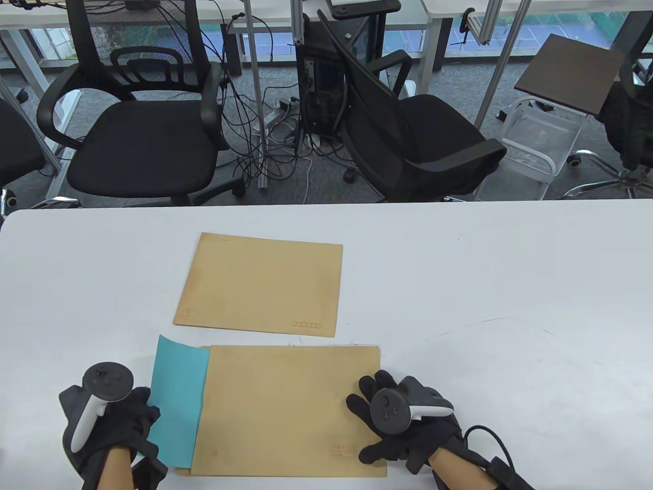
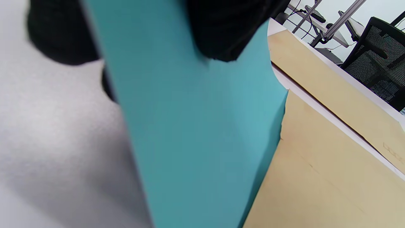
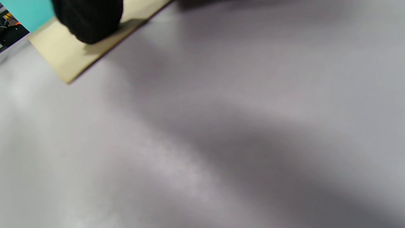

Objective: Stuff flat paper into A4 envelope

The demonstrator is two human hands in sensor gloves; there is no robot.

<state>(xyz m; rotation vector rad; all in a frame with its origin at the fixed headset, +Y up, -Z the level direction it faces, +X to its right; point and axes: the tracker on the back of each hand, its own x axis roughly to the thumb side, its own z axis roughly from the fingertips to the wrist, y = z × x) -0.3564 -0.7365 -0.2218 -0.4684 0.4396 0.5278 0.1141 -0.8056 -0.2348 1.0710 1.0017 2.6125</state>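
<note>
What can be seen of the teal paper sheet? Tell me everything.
The teal paper sheet is plain, matte and uncreased. Most of it is hidden inside the near brown envelope, entering at the envelope's left, open end; only a strip sticks out, slanting up to a far-left corner. The left hand grips its outer edge, fingers on top. The right hand presses the envelope's opposite end.

A tan envelope (image 1: 291, 408) lies flat on the white bench (image 1: 510, 286) in front of me, its opening at my left. A blue paper sheet (image 1: 178, 398) sticks partway out of it.
</note>
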